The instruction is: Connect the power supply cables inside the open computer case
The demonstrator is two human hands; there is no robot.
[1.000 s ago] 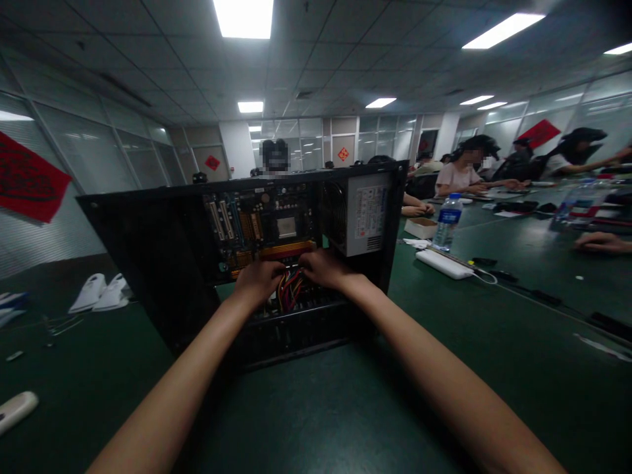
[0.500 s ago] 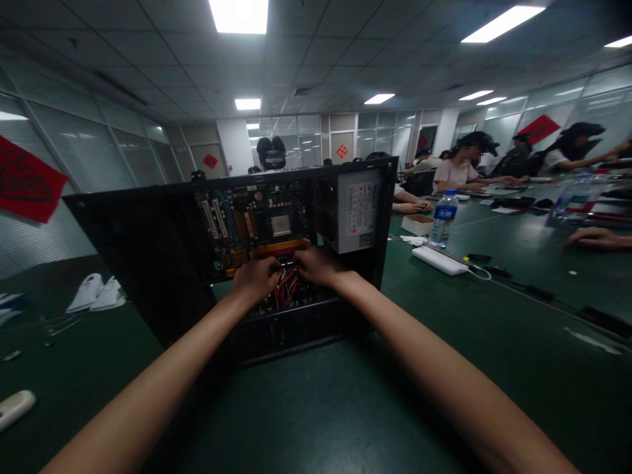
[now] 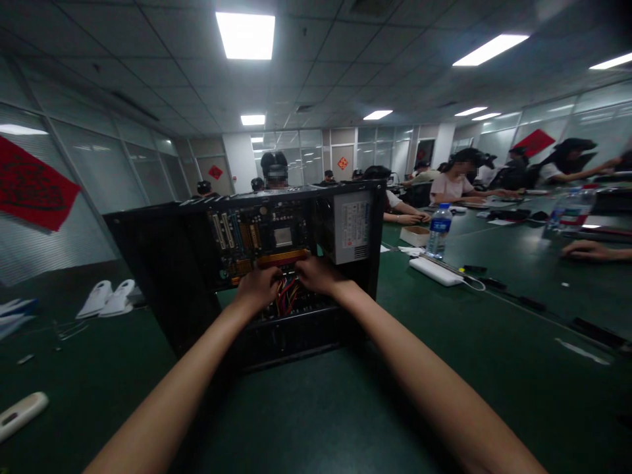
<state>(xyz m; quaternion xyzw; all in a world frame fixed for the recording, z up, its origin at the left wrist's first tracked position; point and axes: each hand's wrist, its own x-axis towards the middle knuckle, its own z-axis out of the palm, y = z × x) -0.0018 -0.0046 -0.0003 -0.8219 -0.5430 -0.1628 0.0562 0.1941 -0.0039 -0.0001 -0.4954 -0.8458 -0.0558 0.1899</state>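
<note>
Case [image 3: 162, 276] holds motherboard [image 3: 261, 234]; left hand [image 3: 257, 288] and right hand [image 3: 316, 275] apparently grip its wire bundle [image 3: 286, 294].

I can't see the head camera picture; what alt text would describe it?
Two bare hands, left hand and right hand, reach into an open black computer case standing on a dark green table, closed around a bundle of red and yellow wires below the motherboard. Other people sit further along, near a clear plastic water bottle.

Glass partition walls [image 3: 113, 171], ceiling light panels [image 3: 245, 34], long green table [image 3: 518, 309].
</note>
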